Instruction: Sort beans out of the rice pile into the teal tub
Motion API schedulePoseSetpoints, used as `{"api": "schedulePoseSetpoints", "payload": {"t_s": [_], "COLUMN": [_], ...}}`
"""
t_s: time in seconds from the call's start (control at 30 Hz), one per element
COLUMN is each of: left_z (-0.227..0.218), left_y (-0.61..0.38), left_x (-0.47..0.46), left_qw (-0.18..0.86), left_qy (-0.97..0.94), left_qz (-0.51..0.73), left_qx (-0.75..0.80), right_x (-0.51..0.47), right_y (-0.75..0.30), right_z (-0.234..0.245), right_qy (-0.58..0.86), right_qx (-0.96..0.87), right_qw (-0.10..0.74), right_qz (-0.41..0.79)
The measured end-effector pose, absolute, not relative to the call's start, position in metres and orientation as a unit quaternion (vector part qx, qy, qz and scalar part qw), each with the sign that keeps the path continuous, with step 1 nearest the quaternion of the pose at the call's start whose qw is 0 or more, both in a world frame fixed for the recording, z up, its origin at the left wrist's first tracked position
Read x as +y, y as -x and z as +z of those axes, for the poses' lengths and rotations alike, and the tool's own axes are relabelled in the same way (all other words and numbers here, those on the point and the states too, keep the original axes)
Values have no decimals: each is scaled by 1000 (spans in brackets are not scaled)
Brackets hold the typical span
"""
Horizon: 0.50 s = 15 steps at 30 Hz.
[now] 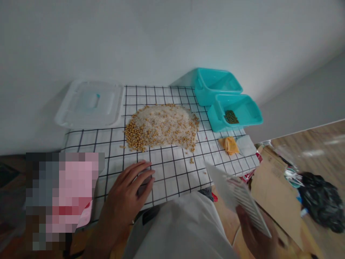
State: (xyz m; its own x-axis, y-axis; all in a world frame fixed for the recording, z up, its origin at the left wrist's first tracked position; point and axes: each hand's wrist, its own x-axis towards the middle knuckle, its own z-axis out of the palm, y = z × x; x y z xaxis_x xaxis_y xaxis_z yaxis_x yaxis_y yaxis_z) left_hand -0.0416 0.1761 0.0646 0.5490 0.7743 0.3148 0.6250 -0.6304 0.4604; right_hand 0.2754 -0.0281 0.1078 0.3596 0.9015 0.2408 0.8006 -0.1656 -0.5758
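My left hand [129, 187] rests near the front edge of the checked tabletop [167, 158], with its fingers slightly bent and apart and nothing seen in them. Off the table's front right, my right hand [256, 230] grips a thin white card [237, 190] with faint stripes and print, tilted and a little blurred. A heap of white rice-like grains mixed with yellow beans [163, 126] lies in the middle of the table, beyond my left hand. Stray beans [191, 161] lie between the heap and the card.
At the back right stand two turquoise bins [218, 81]; the nearer bin [249, 111] holds small green beans [231, 117]. A yellow cloth [230, 145] lies before it. A clear plastic lid [91, 104] is at the back left. Cardboard [277, 190] and a black bag [322, 201] lie on the floor.
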Motion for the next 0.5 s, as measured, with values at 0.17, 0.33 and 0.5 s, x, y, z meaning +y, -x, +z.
{"api": "schedulePoseSetpoints", "payload": {"t_s": [0.17,0.33,0.5], "left_z": [64,66,67], "left_y": [42,41,40], "left_x": [177,176,175], "left_qw": [150,157,155], "left_qy": [-870,-869,-865], "left_qz": [245,246,247], "left_qx": [401,400,408], "right_x": [-9,26,77], "right_y": [-320,-361,-371], "right_z": [118,125,122], "right_qy": [592,514,466], "right_qx": [-626,-597,-606], "right_qw": [376,411,371], "right_qz": [340,459,528]}}
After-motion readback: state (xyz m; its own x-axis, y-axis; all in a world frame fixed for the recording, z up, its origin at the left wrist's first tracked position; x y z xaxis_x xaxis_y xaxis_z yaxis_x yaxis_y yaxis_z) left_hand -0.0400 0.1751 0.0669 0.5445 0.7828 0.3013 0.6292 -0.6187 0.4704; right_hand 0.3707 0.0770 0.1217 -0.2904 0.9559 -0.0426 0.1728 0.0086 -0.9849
